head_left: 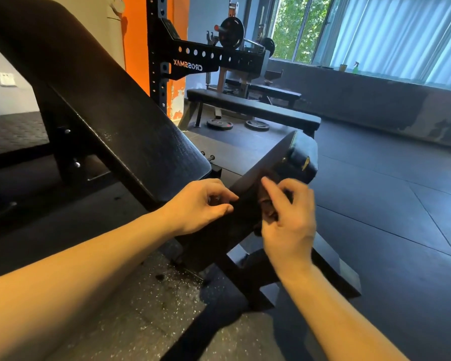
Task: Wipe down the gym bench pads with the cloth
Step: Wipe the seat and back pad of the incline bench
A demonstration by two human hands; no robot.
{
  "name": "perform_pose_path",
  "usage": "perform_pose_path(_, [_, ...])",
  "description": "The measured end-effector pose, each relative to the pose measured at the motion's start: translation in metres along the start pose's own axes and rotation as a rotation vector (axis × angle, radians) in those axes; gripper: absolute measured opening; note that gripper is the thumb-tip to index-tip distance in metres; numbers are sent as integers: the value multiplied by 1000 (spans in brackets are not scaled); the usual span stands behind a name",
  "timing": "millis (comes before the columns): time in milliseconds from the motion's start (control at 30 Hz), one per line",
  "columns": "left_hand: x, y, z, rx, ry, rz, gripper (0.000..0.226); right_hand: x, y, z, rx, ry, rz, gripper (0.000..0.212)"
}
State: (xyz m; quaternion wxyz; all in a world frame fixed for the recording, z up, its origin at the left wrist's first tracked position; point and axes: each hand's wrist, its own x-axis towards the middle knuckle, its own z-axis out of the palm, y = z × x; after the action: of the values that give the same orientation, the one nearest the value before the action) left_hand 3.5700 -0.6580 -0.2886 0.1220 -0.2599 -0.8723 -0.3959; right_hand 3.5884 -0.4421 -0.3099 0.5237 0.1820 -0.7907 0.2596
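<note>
While both hands (202, 205) (288, 220) pinch it, the cloth (253, 205) stretches sideways between them.

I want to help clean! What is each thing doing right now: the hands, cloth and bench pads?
left hand: pinching the cloth's edge
right hand: gripping the cloth
cloth: dark, held between both hands
back pad: tilted up steeply
seat pad: angled upward
weight plates: flat on the floor

In my feed, black grained backrest pad (120, 121), black seat pad (292, 155), dark cloth (245, 217), orange wall panel (134, 35), black rack (235, 59) lettered orange and white, white-flecked dark floor mat (154, 295).
</note>
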Motion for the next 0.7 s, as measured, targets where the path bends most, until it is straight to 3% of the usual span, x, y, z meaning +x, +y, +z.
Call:
perform_pose_path(267, [-7,-10,3,-29,-10,-13,34,-83,-21,30,18,-338,-86,43])
perform_pose_path(367, [-7,-10,2,-36,-13,-21,32,-54,-16,22,41,-252,-62,35])
perform_pose_path(533, [-9,-15,4,-2,-6,-9,36,-10,-3,2,37,-23,49,43])
perform_pose_path(700, [-12,-24,7,-18,6,-15,33,-54,-19,24,-13,-139,-9,46])
